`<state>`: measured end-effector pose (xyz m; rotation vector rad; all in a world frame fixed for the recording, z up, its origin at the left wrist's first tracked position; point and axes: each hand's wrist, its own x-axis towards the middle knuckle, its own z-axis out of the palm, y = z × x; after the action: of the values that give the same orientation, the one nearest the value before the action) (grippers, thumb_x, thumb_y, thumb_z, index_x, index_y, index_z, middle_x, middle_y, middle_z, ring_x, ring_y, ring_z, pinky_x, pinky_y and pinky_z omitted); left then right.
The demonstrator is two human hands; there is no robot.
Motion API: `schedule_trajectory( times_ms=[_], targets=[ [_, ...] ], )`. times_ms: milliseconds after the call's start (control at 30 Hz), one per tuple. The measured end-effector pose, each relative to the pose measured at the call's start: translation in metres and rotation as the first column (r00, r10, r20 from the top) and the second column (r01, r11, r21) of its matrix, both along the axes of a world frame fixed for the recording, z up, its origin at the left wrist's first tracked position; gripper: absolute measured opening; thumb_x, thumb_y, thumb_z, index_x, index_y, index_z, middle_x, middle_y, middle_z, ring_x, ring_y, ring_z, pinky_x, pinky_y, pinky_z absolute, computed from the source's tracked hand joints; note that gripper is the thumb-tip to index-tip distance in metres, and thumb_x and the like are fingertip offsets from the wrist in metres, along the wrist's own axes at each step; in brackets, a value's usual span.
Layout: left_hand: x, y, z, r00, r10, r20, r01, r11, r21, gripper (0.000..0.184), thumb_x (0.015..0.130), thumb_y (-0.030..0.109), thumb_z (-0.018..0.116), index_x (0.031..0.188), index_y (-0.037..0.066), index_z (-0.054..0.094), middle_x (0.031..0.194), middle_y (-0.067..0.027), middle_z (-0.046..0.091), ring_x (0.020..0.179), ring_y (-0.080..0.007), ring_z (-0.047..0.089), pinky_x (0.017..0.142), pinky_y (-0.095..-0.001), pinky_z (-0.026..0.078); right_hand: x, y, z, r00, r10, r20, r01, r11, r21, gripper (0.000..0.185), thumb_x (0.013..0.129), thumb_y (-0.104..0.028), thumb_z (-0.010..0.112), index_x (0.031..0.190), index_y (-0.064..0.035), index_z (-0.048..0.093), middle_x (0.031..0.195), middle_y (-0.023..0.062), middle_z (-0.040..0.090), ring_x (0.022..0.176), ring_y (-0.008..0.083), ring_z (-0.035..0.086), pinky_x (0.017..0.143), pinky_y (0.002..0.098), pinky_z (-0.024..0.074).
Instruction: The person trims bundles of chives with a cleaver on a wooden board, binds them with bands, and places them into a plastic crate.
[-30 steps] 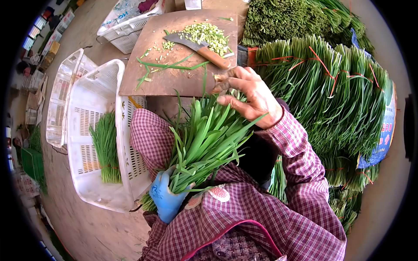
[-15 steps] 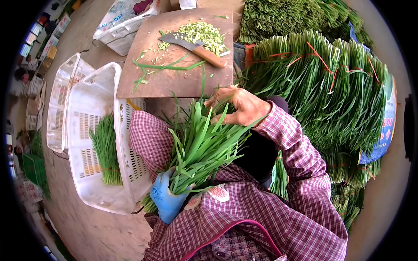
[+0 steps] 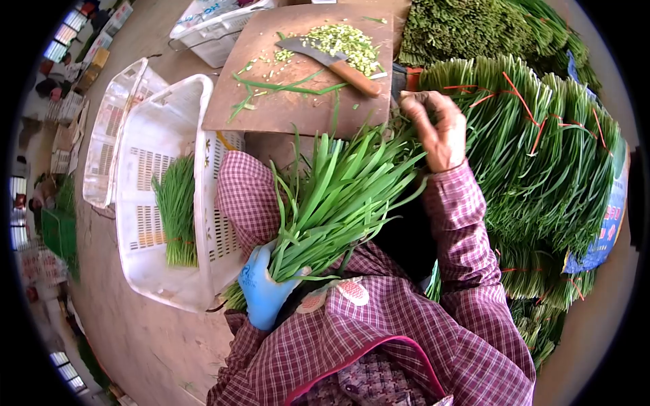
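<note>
One bunch (image 3: 345, 193) gripped by left fingers (image 3: 258, 265) — right fingers (image 3: 443, 107) bent, hold unclear — just beside board (image 3: 291, 111) edge

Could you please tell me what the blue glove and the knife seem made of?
Blue glove: probably rubber-coated, from its smooth, matte surface. Knife: blade likely steel, given its dull grey metallic look; handle perhaps smooth wood, judging by its orange-brown colour.

Blue letters like "HO" are showing on the plastic bag (image 3: 211, 9), while red writing on the blue sack (image 3: 604, 227) is looking blurry.
</note>
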<state>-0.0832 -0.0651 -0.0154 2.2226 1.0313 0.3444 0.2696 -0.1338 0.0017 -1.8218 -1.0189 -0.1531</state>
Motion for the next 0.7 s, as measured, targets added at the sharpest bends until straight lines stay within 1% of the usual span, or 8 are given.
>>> schedule_trajectory(
  times_ms=[100,133,233,267,400,433,600,700],
  targets=[
    [0.0,0.002,-0.005,1.0,-0.009,0.006,0.009,1.0,0.021,0.068,0.065,0.045,0.084,0.111,0.001,0.061,0.093,-0.0148,0.063,0.082,-0.031,0.064,0.072,-0.0412,0.051,0.002,-0.009,0.027,0.993,0.042,0.115,-0.019,0.982,-0.187,0.038,0.09,-0.037,0.063,0.069,-0.0059,0.069,0.079,0.0091,0.063,0.072,0.0276,0.056,0.079,0.0384,0.0416],
    [0.002,0.003,-0.005,1.0,-0.016,0.014,0.016,1.0,0.018,0.069,0.065,0.047,0.083,0.111,0.001,0.061,0.093,-0.0148,0.063,0.082,-0.0309,0.064,0.071,-0.0411,0.051,-0.001,-0.012,0.033,0.973,0.048,0.224,0.009,0.968,-0.249,0.027,0.087,-0.032,0.067,0.081,-0.0062,0.07,0.083,0.0091,0.064,0.075,0.0277,0.057,0.082,0.0394,0.0414],
    [0.004,0.003,-0.002,1.0,-0.013,-0.006,0.013,1.0,0.011,0.068,0.066,0.046,0.084,0.109,0.0,0.06,0.093,-0.0142,0.064,0.082,-0.0293,0.065,0.072,-0.0392,0.051,-0.028,-0.005,0.059,0.96,0.26,0.1,-0.26,0.966,-0.016,0.034,0.078,-0.023,0.074,0.105,-0.0047,0.063,0.087,0.0082,0.065,0.082,0.0255,0.063,0.082,0.0397,0.046],
    [0.004,0.003,0.0,0.999,-0.015,-0.038,0.015,1.0,-0.002,0.067,0.065,0.043,0.085,0.109,-0.001,0.06,0.094,-0.0142,0.065,0.084,-0.0283,0.066,0.075,-0.0377,0.051,-0.037,-0.005,0.069,0.921,0.39,-0.017,-0.39,0.921,-0.003,0.031,0.079,-0.026,0.074,0.1,-0.0054,0.065,0.087,0.0057,0.067,0.084,0.0242,0.065,0.078,0.0387,0.0479],
    [0.007,0.002,0.003,0.999,-0.017,-0.045,0.017,1.0,-0.001,0.065,0.065,0.041,0.085,0.109,0.0,0.06,0.094,-0.0141,0.064,0.084,-0.0289,0.065,0.074,-0.0383,0.051,-0.074,0.001,0.07,0.758,0.649,0.072,-0.624,0.752,-0.212,0.037,0.075,-0.04,0.077,0.096,-0.0109,0.068,0.083,-0.0009,0.067,0.084,0.0195,0.064,0.086,0.0371,0.0417],
    [0.007,0.002,0.003,0.999,-0.02,-0.03,0.02,1.0,-0.007,0.064,0.065,0.04,0.085,0.108,0.0,0.06,0.093,-0.0141,0.064,0.084,-0.0294,0.065,0.074,-0.0389,0.051,-0.083,0.004,0.069,0.732,0.682,-0.016,-0.666,0.71,-0.228,0.04,0.074,-0.045,0.075,0.095,-0.0117,0.068,0.082,-0.0014,0.067,0.084,0.0199,0.063,0.088,0.0375,0.0386],
    [0.007,0.003,0.001,0.999,-0.051,-0.007,0.051,0.997,0.051,0.063,0.066,0.047,0.082,0.107,0.004,0.061,0.091,-0.0119,0.063,0.079,-0.0288,0.065,0.069,-0.0391,0.052,-0.105,0.015,0.055,0.761,0.648,0.007,-0.636,0.748,-0.189,0.027,0.077,-0.034,0.074,0.087,-0.011,0.067,0.079,0.0017,0.063,0.08,0.0255,0.059,0.086,0.0397,0.0389],
    [0.009,0.004,0.005,0.999,-0.035,0.008,0.035,0.999,-0.001,0.059,0.065,0.038,0.085,0.105,0.002,0.06,0.092,-0.0141,0.062,0.083,-0.0308,0.065,0.072,-0.04,0.05,-0.107,0.018,0.051,0.818,0.574,0.038,-0.564,0.813,-0.145,0.018,0.078,-0.025,0.072,0.084,-0.0097,0.065,0.077,0.0038,0.06,0.077,0.0265,0.057,0.085,0.0403,0.0391]
  ],
)
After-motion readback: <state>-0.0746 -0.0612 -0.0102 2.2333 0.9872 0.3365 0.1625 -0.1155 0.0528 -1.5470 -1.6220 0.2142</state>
